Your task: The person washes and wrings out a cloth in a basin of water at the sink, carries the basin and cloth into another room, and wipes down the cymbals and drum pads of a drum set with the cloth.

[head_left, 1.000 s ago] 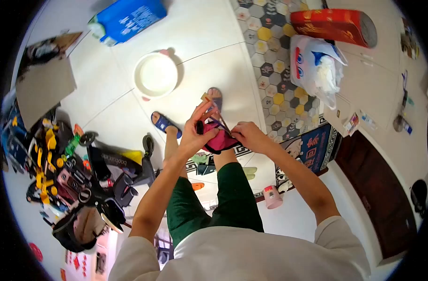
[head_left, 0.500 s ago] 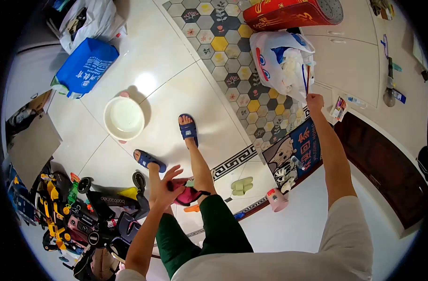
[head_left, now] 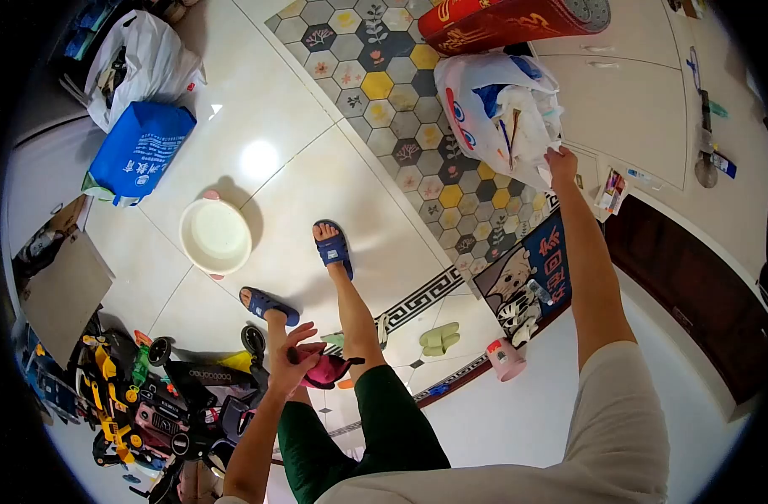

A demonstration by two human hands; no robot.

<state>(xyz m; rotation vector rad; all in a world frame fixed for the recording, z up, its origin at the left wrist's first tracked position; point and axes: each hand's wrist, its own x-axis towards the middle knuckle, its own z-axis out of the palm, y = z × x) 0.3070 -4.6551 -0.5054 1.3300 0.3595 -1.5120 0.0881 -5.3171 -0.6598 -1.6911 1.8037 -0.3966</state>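
My left hand (head_left: 293,359) is curled in front of my legs, thumb and fingers around a dark pink item with a black strap (head_left: 323,371); its exact kind is unclear. With my right arm stretched out, my right hand (head_left: 560,165) is closed at the edge of a white plastic bag (head_left: 462,92), fingertips pinching its rim. Crumpled white and blue material fills that bag, and thin brown and blue sticks (head_left: 512,139) lie on top of it.
A rolled red mat (head_left: 502,25) lies beyond the bag on a hexagon-patterned mat (head_left: 376,84). A white basin (head_left: 215,237), a blue bag (head_left: 140,151), green slippers (head_left: 439,338) and a pink bin (head_left: 506,359) stand around. Toy vehicles (head_left: 161,412) crowd the lower left.
The thin sticks have left my right hand and now lie inside the plastic bag. My right hand has shifted slightly up to the bag's edge. My left hand has curled and moved slightly down.
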